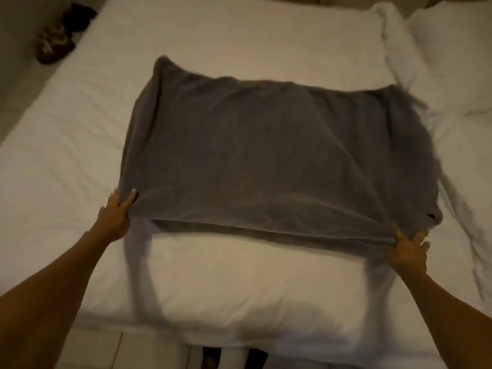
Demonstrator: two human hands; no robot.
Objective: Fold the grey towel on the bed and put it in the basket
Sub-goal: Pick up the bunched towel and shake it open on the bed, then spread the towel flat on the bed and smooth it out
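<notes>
Grey towel [266, 155] spread on white bed [66, 145], near edge lifted | left hand [117, 211] pinches near-left corner, fingers [130, 199] closed on cloth | right hand [408, 249] grips near-right corner, fingers closed on cloth | white pillow [452, 54] far right | dark item [57, 35] far left, blurred

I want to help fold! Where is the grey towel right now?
In the head view the grey towel lies spread across the middle of the white bed, its near corners held by the left hand and right hand.
</notes>
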